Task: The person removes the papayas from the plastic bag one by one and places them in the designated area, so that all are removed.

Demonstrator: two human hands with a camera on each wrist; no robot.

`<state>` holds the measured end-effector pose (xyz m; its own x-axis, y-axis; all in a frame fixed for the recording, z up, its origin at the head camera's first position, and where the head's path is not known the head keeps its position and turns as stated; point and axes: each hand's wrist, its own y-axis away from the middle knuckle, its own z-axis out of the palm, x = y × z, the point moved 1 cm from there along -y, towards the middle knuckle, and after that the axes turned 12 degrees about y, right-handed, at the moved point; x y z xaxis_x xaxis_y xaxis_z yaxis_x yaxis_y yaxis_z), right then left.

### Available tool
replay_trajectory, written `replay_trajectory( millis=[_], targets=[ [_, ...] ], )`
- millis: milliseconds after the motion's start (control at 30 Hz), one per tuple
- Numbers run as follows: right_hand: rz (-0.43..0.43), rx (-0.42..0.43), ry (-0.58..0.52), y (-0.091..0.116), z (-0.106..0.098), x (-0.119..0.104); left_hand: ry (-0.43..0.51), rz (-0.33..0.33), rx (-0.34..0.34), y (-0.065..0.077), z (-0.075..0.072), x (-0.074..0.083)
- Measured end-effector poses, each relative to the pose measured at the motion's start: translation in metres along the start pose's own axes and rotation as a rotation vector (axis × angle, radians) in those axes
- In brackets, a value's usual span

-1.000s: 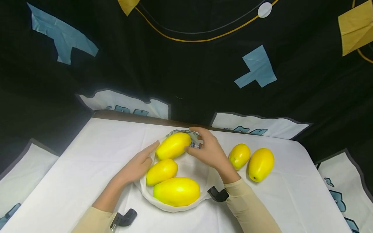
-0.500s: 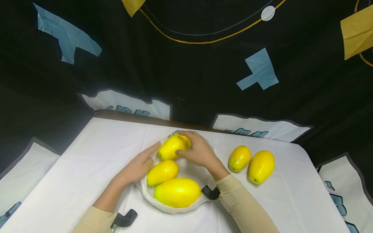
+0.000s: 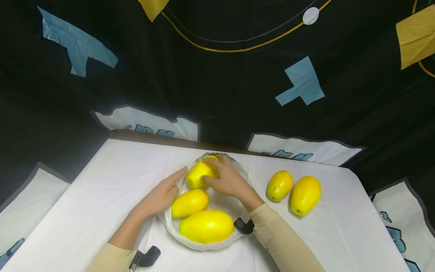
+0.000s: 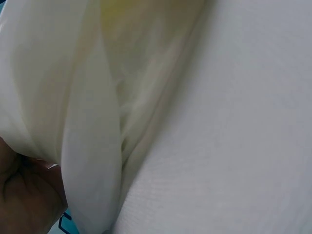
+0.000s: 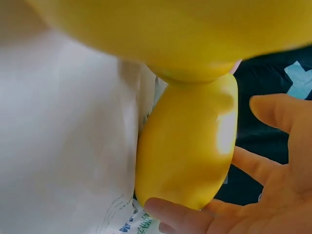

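A white plastic bag [image 3: 203,246] lies on the table with its mouth spread toward me. Inside are three yellow fruits that look like papayas or mangoes: a large fruit [image 3: 206,226] at the near side, a smaller fruit [image 3: 190,204] in the middle, and a far fruit [image 3: 194,179]. My right hand [image 3: 224,177] grips the far fruit, thumb at its near side and fingers over its top. In the right wrist view its fingers [image 5: 178,212] reach round that fruit. My left hand [image 3: 163,194] holds the bag's left rim, forefinger stretched along it; the bag hides part of this hand.
Two more yellow fruits, a smaller fruit [image 3: 279,186] and a larger fruit [image 3: 306,195], stand on the white-covered table [image 3: 343,234] right of the bag. A dark cloth [image 3: 224,83] with coloured patches hangs behind the table's far edge.
My right hand has moved left over the far fruit and closed round it. That fruit has turned, its near end now facing me more. My left hand has stayed at the bag's rim.
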<state>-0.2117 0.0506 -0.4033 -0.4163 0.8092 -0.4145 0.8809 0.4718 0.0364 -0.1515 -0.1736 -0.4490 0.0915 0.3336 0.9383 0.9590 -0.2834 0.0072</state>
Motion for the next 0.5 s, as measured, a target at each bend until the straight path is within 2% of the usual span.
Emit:
replay_trajectory(
  millis=[267, 367, 500],
  targets=[
    [0.087, 0.064, -0.103, -0.0032, 0.0057, 0.0013, 0.004, -0.002, 0.001, 0.0013, 0.0005, -0.0002],
    [0.123, 0.079, -0.112, -0.0043, 0.0073, 0.0022, 0.012, -0.022, -0.002, 0.0015, 0.0007, 0.0004],
    [0.119, 0.089, -0.097, -0.0055, 0.0089, 0.004, 0.005, -0.041, 0.0, 0.001, 0.0003, 0.0009]
  ],
)
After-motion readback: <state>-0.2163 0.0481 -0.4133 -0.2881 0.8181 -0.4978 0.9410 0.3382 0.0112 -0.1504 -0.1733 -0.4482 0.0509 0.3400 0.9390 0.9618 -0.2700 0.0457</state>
